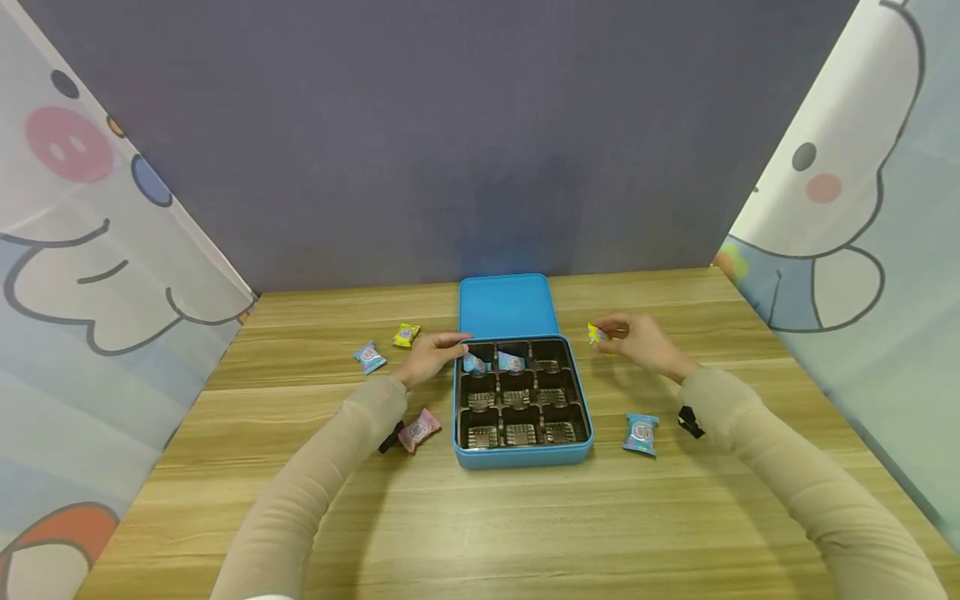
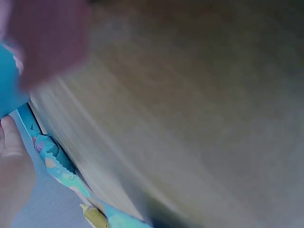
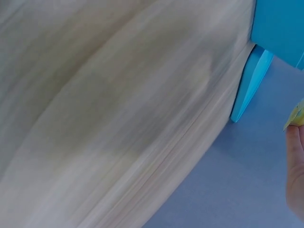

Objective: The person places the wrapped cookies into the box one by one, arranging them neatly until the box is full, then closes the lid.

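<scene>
A blue tin box [image 1: 523, 458] with a dark divided tray inside stands in the middle of the table. Two blue-wrapped candies [image 1: 512, 362] lie in its back row, in the left and middle compartments. My left hand [image 1: 429, 358] rests at the box's back left corner, fingers on the rim; in the left wrist view its thumb [image 2: 14, 142] lies against the blue side. To the right of the box, my right hand [image 1: 637, 340] pinches a yellow-wrapped candy [image 1: 596, 333] just above the table. That candy [image 3: 296, 117] shows at the fingertips in the right wrist view.
The open blue lid [image 1: 506, 304] lies behind the box. Left of the box are a yellow candy [image 1: 406, 335], a blue candy [image 1: 369, 357] and a pink candy [image 1: 420, 430]. Another blue candy [image 1: 641, 434] lies at the right. A dark wall [image 1: 480, 150] rises behind the table.
</scene>
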`<action>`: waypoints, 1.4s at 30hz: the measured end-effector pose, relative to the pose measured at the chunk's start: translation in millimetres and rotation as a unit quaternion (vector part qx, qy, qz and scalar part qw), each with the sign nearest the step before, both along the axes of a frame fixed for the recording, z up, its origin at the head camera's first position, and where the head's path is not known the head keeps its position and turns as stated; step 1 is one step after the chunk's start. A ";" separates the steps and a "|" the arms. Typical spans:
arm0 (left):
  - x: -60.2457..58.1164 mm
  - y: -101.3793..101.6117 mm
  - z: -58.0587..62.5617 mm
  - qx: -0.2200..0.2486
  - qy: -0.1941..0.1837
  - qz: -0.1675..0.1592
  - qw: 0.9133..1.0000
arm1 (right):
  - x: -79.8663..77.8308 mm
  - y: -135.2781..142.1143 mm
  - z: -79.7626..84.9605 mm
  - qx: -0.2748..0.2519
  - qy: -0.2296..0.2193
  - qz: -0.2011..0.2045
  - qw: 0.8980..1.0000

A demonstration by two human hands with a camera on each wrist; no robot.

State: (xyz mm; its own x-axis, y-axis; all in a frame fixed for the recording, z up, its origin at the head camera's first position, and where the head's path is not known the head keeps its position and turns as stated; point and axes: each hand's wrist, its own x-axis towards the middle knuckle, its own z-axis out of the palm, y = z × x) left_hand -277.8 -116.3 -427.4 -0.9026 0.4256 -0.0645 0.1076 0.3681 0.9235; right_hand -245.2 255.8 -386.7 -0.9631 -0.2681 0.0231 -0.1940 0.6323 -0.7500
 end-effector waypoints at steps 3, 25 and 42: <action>0.1 -1.3 -0.2 0.000 0.005 0.000 1.000 | -0.3 -5.5 2.1 -0.013 0.001 0.004 1.000; 0.3 -0.9 -0.2 -0.009 -0.004 0.009 1.000 | -3.0 -35.9 13.1 -0.050 0.006 0.031 0.998; 0.6 0.2 -1.1 -0.011 -0.003 0.016 1.000 | -6.9 -47.9 9.9 -0.077 0.017 0.049 0.996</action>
State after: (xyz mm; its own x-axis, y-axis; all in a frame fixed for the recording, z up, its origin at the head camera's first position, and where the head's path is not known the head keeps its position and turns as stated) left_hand -277.3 -116.1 -428.5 -0.9152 0.3950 -0.0794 0.0898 0.3920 0.9156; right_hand -252.1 207.9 -376.7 -0.9302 -0.3525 0.1024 -0.2759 0.4876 -0.8283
